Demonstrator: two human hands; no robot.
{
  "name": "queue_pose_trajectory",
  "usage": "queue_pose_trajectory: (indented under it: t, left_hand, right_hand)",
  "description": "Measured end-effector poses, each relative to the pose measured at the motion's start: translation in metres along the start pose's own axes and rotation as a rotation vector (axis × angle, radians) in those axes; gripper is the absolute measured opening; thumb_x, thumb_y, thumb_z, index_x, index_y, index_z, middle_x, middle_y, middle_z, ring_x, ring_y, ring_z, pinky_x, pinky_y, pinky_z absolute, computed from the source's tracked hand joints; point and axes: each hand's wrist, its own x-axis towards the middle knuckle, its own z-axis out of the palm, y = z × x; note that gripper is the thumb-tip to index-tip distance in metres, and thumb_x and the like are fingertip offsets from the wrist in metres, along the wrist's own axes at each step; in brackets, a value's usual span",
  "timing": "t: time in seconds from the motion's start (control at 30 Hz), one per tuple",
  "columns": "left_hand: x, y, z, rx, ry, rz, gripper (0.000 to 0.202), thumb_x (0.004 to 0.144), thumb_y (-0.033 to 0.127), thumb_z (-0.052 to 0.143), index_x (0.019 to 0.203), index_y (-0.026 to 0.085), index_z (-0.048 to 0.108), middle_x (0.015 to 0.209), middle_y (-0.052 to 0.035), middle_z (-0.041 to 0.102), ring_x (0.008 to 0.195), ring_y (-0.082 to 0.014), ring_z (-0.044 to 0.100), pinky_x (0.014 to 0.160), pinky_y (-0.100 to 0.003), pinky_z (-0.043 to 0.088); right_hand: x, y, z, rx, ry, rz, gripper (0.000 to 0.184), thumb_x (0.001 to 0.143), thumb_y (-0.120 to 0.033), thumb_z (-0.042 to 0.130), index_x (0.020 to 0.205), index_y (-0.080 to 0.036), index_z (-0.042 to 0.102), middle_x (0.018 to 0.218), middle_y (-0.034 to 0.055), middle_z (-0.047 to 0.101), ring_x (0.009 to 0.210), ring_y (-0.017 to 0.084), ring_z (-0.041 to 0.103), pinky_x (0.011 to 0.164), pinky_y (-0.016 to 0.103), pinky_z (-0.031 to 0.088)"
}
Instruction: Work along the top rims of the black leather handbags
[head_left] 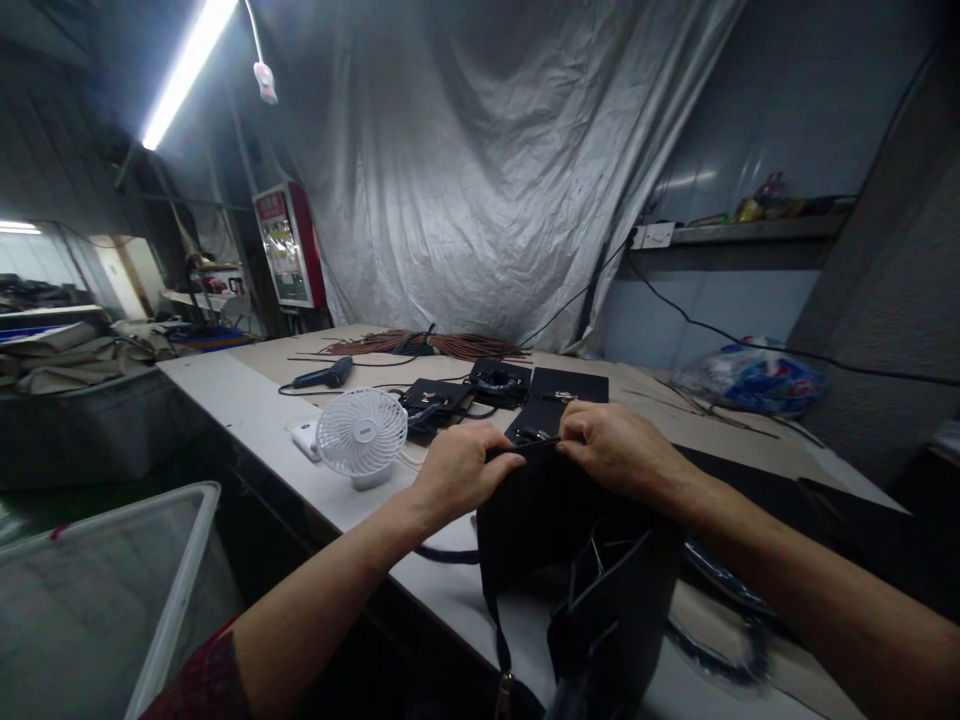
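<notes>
A small white fan [361,432] stands on the desk [240,390], with a dark corded tool [324,377] beyond it. Brown strips [435,345] lie bundled at the far edge (below a crumpled silver sheet [480,170]). A blue-white plastic bag [750,380] sits far right. A clear bin [180,560] stands near left.

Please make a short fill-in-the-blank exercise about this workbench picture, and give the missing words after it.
1. The bag gripped at its top edge by the left hand and the right hand is ____ in colour.
2. The small white fan stands on the table to the ____ of the left hand.
3. The long light tube overhead is switched ____.

Missing words: black; left; on.
</notes>
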Motion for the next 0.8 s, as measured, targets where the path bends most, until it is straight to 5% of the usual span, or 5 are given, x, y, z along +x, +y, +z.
queue_pose_trajectory:
  t: [0.17, 0.37, 0.8]
  left_hand:
    - [0.013, 0.005, -0.004, 0.188, -0.090, 0.077, 0.019, 0.083, 0.029, 0.057, 0.076, 0.019, 0.071, 0.079, -0.0044, 0.068, 0.073, -0.0173, 0.060, 0.066, -0.027, 0.042]
    - [0.039, 0.016, 0.001, 0.156, -0.232, 0.113, 0.017, 0.077, 0.032, 0.062, 0.087, 0.023, 0.073, 0.082, -0.0043, 0.071, 0.077, -0.0206, 0.062, 0.068, -0.028, 0.044]
    - [0.039, 0.010, 0.011, 0.046, -0.209, 0.075, 0.015, 0.078, 0.027, 0.060, 0.084, 0.023, 0.073, 0.080, -0.0019, 0.072, 0.074, -0.0183, 0.062, 0.066, -0.027, 0.042]
  right_hand:
    - [-0.003, 0.001, -0.001, 0.004, 0.002, -0.011, 0.020, 0.079, -0.025, 0.057, 0.060, -0.020, 0.060, 0.083, 0.0023, 0.064, 0.067, 0.014, 0.056, 0.060, 0.026, 0.037]
    - [-0.005, 0.002, -0.004, 0.030, 0.001, -0.053, 0.018, 0.078, -0.020, 0.055, 0.061, -0.019, 0.059, 0.086, 0.0030, 0.063, 0.072, 0.014, 0.056, 0.063, 0.026, 0.040]
    - [-0.018, 0.041, -0.014, 0.058, 0.026, -0.032, 0.001, 0.072, -0.020, 0.060, 0.072, -0.019, 0.062, 0.090, 0.0049, 0.058, 0.085, 0.020, 0.051, 0.078, 0.033, 0.042]
